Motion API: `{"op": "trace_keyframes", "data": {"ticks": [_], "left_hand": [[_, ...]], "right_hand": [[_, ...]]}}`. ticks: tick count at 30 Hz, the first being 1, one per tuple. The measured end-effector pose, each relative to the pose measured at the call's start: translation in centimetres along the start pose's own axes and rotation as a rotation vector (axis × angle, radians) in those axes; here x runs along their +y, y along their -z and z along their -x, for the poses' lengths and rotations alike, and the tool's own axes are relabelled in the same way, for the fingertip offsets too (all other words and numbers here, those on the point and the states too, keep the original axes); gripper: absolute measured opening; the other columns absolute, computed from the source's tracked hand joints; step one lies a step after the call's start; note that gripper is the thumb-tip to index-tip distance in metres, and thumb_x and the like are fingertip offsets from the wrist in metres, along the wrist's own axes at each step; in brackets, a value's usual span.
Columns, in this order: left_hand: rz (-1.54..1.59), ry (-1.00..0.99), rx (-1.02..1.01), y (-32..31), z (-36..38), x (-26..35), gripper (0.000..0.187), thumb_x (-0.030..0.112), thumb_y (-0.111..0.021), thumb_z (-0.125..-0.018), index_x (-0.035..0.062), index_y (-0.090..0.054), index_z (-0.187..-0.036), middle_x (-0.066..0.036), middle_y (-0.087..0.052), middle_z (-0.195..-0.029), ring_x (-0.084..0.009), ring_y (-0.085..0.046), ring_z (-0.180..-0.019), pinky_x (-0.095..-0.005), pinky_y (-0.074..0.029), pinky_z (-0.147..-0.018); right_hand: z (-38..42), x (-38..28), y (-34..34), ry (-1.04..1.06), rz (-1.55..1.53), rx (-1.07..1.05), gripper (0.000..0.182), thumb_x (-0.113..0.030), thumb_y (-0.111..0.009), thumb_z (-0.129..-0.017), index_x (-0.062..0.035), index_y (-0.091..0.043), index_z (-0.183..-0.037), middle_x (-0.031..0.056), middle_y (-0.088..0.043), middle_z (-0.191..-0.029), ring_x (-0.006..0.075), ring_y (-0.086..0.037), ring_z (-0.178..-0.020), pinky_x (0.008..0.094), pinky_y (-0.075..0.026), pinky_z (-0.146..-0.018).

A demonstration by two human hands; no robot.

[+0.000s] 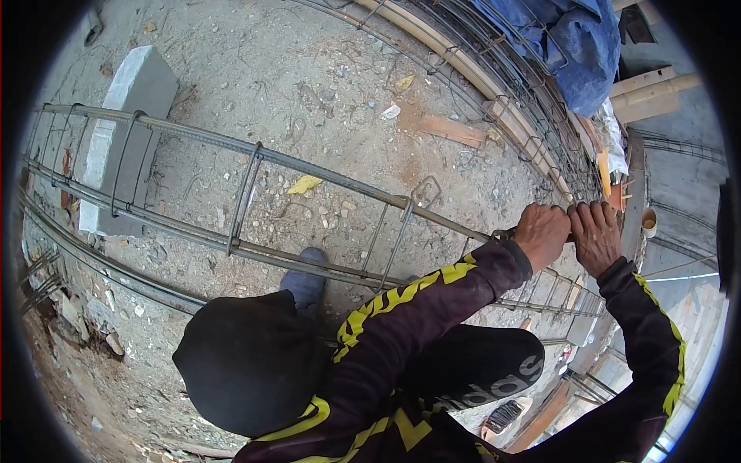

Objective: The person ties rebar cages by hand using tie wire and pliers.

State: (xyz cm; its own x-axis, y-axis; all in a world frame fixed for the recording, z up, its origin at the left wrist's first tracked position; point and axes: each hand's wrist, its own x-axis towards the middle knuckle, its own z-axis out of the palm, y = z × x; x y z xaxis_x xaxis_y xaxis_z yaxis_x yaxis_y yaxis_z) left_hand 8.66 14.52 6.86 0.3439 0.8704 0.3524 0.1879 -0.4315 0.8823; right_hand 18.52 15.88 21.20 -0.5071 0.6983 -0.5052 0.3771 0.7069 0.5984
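Observation:
A long rebar cage (332, 176) with square stirrups runs from the left edge down to the right, in front of my body. My left hand (543, 235) is closed in a fist above the cage's upper bar. Right against it is my right hand (596, 235), its fingers curled over with the knuckles up. A small dark piece shows between the two fists, but the fingers hide what they grip. Past my hands, the thin bars of the cage (571, 297) continue to the right.
A pale concrete block (127, 143) sits under the cage at left. More bundled rebar (494, 73) and a blue tarp (583, 58) are at upper right. A wood piece (454, 131) lies on the gravelly ground. A small pot (649, 224) stands at right.

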Motion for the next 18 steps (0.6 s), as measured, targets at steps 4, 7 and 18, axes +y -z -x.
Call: {"op": "trace_keyframes", "data": {"ticks": [4, 7, 18], "left_hand": [[-0.252, -0.006, -0.135, 0.3, 0.0, 1.5, 0.014, 0.013, -0.066, -0.078, -0.0003, -0.067, -0.078, -0.016, -0.067, -0.077, -0.0322, -0.069, -0.083, -0.0443, -0.042, -0.097], [-0.343, 0.037, 0.001, -0.7, 0.6, 2.6, 0.021, 0.018, -0.066, -0.083, -0.0004, -0.063, -0.092, -0.014, -0.066, -0.086, -0.0318, -0.065, -0.092, -0.0446, -0.029, -0.114], [0.312, 0.065, 0.118, -3.1, -0.9, -2.3, 0.055, 0.015, -0.077, -0.071, -0.0058, -0.045, -0.110, -0.019, -0.067, -0.069, -0.0419, -0.066, -0.065, -0.0482, -0.049, -0.064]], "right_hand": [[-2.9, 0.9, -1.2, -0.116, -0.328, -0.552, 0.028, -0.021, -0.068, -0.077, -0.0019, -0.067, -0.097, 0.0160, -0.069, -0.092, 0.0342, -0.067, -0.094, 0.0441, -0.052, -0.085], [-6.8, 3.6, -3.1, 0.096, -0.448, -0.995, 0.026, -0.026, -0.068, -0.075, -0.0028, -0.072, -0.087, 0.0192, -0.072, -0.082, 0.0360, -0.072, -0.081, 0.0438, -0.057, -0.072], [-9.6, 3.3, 4.1, -0.271, -0.592, -1.083, 0.025, -0.028, -0.076, -0.079, -0.0042, -0.073, -0.088, 0.0122, -0.069, -0.075, 0.0290, -0.069, -0.080, 0.0463, -0.054, -0.083]]}}
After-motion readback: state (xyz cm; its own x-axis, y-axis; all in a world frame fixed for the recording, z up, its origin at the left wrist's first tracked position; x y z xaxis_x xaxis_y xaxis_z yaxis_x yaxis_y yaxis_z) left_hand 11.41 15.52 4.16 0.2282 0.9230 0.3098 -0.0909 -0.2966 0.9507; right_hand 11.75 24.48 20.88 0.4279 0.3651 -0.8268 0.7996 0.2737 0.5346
